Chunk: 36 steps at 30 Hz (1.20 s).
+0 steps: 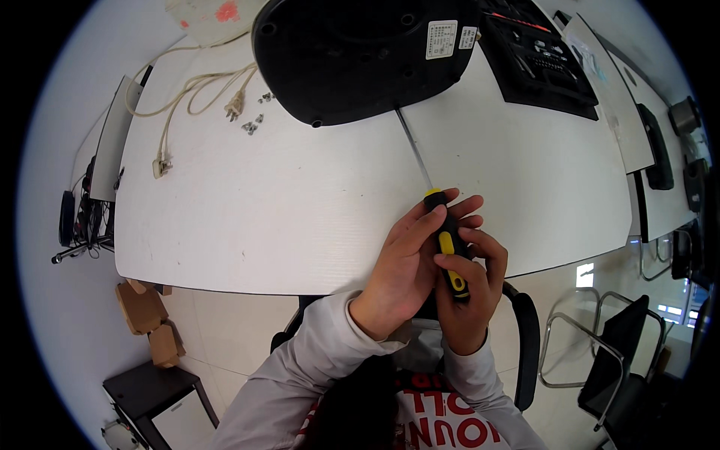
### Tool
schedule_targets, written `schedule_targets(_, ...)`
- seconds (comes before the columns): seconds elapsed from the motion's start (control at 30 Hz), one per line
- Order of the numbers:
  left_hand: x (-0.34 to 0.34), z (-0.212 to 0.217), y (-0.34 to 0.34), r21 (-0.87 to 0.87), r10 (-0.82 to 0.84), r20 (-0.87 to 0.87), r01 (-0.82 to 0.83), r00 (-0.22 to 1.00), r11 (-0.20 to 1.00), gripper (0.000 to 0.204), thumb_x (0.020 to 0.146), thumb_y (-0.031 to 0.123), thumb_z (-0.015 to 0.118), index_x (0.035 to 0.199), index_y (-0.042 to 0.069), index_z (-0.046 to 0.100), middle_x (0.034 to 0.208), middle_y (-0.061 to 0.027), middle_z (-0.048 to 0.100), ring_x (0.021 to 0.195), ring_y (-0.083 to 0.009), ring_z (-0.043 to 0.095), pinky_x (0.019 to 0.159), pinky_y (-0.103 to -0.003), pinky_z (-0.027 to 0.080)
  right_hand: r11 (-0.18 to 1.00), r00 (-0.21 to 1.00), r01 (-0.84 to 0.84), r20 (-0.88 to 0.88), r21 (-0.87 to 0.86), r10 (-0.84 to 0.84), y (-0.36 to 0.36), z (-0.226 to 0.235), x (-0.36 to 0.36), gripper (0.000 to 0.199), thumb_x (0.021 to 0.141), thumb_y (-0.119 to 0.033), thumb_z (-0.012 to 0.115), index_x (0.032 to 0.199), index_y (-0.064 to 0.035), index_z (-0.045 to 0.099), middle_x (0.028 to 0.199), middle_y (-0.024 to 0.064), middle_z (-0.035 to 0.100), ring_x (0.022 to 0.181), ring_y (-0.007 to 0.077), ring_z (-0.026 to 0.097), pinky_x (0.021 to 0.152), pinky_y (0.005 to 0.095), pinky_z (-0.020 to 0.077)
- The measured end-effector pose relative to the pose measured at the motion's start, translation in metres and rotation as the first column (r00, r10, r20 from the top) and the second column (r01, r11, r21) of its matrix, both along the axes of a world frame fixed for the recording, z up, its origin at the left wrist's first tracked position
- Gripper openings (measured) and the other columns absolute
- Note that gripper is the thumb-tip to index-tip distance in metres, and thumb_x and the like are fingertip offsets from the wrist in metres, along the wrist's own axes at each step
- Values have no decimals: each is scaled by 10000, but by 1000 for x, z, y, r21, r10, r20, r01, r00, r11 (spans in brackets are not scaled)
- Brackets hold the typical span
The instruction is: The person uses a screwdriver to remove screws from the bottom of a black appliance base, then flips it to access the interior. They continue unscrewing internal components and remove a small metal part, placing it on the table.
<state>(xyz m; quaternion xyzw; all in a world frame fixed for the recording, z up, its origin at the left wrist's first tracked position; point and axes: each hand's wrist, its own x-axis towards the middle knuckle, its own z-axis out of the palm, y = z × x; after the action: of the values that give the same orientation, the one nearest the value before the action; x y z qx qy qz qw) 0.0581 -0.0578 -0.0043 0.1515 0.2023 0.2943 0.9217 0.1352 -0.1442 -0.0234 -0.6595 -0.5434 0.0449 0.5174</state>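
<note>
Both my hands are closed around a long screwdriver with a black and yellow handle. My left hand grips the handle's upper end near the yellow collar, its thumb lying along the top. Lower down, my right hand wraps the handle near its butt. The metal shaft slants up and away, and its tip meets the near edge of a large black plastic housing. This housing has rounded corners, recessed holes and white labels on the face I see. Whether the tip sits in a screw is hidden.
Small loose screws lie left of the housing, beside a beige cable with plugs. An open black tool case stands at the far right of the white table. A chair is on the floor at right, cardboard boxes at left.
</note>
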Motion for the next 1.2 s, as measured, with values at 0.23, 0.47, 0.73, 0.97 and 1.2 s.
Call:
schedule_targets(0.23, 1, 0, 1, -16, -4, -28, 4, 1000, 1000, 397, 912, 240, 497, 1256, 59, 417, 1277, -105, 492, 1126, -216, 477, 911, -379, 435, 1000, 1000, 9, 0, 18, -9, 2, -2, 0, 431, 618, 136, 653, 959, -127, 649, 1170, 102, 478, 922, 211, 557, 618, 261, 432)
schedule_targets(0.47, 1, 2, 0, -30, -11, -23, 11, 1000, 999, 414, 910, 249, 492, 1271, 60, 418, 1286, -101, 488, 1128, -216, 477, 926, -374, 418, 1000, 999, -8, -49, 25, 9, 1, -3, 2, 419, 605, 152, 617, 928, -114, 656, 1162, 110, 483, 966, 235, 546, 624, 266, 448)
schedule_targets(0.73, 2, 3, 3, -35, -39, -16, 39, 999, 999, 464, 909, 295, 495, 1297, 62, 393, 1249, -103, 495, 1126, -194, 465, 885, -368, 430, 1000, 999, 10, 52, -26, -8, 0, 5, 3, 447, 559, 123, 596, 916, -130, 684, 1143, 67, 545, 970, 227, 512, 612, 277, 434)
schedule_targets(0.97, -1, -2, 5, 23, -107, -114, 110, 988, 994, 528, 933, 289, 481, 1362, 31, 313, 1041, -31, 513, 982, -170, 515, 866, -351, 441, 997, 997, 54, 54, -58, -51, 1, 12, 1, 388, 616, 91, 567, 921, -118, 684, 1105, 89, 565, 908, 239, 545, 630, 291, 446)
schedule_targets(1.2, -3, -2, 2, 22, -22, -142, 25, 990, 999, 506, 934, 291, 517, 1332, 35, 339, 1079, -48, 540, 992, -130, 525, 886, -290, 432, 996, 990, -69, -120, 53, 75, 3, 14, 8, 456, 697, 31, 650, 1129, -89, 571, 1209, 147, 450, 961, 283, 562, 753, 317, 497)
